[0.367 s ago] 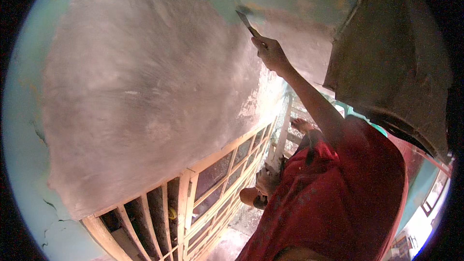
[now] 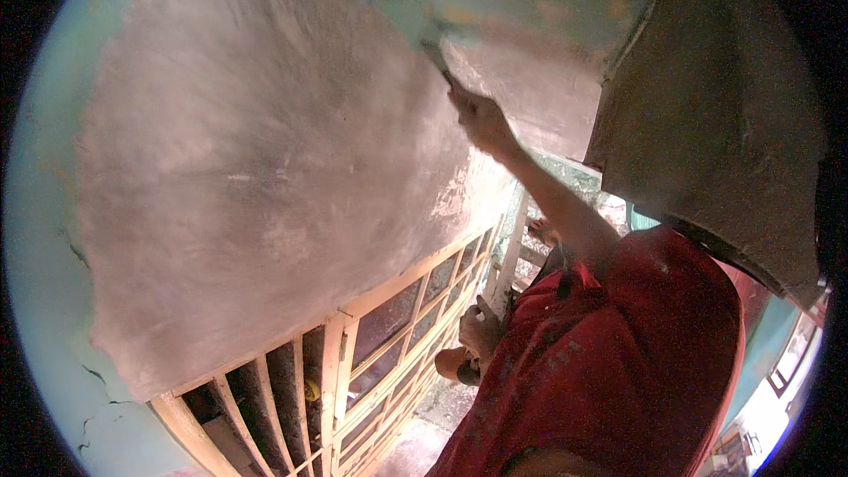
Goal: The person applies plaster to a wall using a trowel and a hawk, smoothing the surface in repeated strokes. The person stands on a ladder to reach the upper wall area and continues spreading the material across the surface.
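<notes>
- I have two hands in view, one raised near the upper centre of the frame and one low, just right of the centre.
- My right hand is closed round one scraper, its fingers wrapped on the handle.
- That one scraper sits at upper centre, slanting up and left; its blade is blurred, at the border of green paint and grey plaster, and I cannot tell whether it touches.
- My left hand is by the front of my one red shirt; I cannot tell whether it grips anything.
- One broad plaster patch fills the left and centre of the frame, with blue-green paint along its left side.
- One dark, rough slab hangs at the upper right.
- One cream window frame runs below the patch, with three slim bars at the lower left and several panes to their right.
- One yellow object shows behind the bars.
- One ladder stands right of centre, one bare foot by it.
</notes>
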`<action>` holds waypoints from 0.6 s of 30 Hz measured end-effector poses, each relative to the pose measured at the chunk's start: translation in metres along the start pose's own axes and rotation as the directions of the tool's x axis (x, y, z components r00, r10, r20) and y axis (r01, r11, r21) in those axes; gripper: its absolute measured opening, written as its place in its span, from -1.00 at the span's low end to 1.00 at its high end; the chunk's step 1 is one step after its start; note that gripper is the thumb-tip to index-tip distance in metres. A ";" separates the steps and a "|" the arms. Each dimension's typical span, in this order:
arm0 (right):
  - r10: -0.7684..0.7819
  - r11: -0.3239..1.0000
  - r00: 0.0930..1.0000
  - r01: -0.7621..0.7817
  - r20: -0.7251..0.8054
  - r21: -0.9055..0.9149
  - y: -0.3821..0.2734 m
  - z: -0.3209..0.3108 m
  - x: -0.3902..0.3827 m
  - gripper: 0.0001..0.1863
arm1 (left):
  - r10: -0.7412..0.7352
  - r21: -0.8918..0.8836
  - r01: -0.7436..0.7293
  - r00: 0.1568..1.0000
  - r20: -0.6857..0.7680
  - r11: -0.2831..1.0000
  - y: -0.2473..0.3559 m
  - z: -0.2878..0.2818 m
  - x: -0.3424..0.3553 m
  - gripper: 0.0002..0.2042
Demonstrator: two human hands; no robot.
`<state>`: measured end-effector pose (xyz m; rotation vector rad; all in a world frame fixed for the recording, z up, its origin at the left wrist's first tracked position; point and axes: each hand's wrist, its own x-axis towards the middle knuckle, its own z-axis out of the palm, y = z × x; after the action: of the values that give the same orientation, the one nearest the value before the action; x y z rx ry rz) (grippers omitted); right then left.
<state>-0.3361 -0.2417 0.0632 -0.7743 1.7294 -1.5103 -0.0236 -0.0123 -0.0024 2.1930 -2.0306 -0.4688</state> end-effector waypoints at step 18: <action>-0.400 0.905 0.910 0.411 0.111 -0.108 -0.023 -0.011 -0.055 -0.58 | 0.385 -0.882 -0.180 0.923 0.001 0.435 0.288 -0.085 0.208 -0.49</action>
<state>-0.3136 -0.1939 0.0937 -1.3155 1.6824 -1.6112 -0.2605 -0.2560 0.1315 1.1565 -1.5716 -1.3624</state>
